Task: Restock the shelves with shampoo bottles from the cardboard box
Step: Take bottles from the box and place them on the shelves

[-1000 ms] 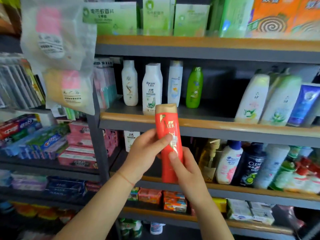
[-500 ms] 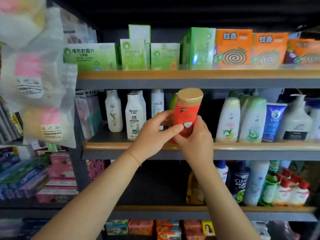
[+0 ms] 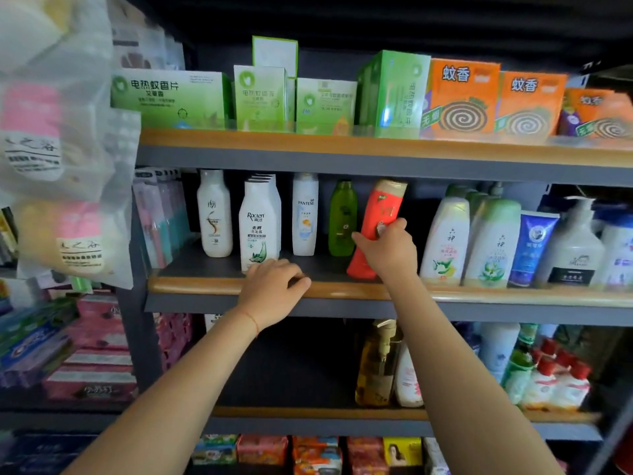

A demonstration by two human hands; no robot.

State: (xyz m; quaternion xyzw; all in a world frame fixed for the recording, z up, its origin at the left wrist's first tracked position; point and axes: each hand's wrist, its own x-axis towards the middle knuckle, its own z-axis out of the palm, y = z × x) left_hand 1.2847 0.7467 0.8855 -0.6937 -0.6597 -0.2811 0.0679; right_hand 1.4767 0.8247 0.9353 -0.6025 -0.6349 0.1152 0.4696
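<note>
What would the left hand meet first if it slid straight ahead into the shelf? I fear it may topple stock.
Probably the white Rocien bottle: the left hand rests on the shelf lip just before its base. Depth is unclear, so it could pass slightly to the right.

red bottle (image 3: 376, 223) with gold cap; green bottle (image 3: 342, 219); orange boxes (image 3: 460, 99) with spiral pattern.

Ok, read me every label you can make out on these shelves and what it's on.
"PANTENE": white bottle.
"Racien": white bottle, front of its row.
"蚊香": orange boxes, top shelf.
"电热蚊香片": green box, top shelf.
Red bottle held by the right hand: label blurred.
Smaller print, lower shelves: unreadable.
</note>
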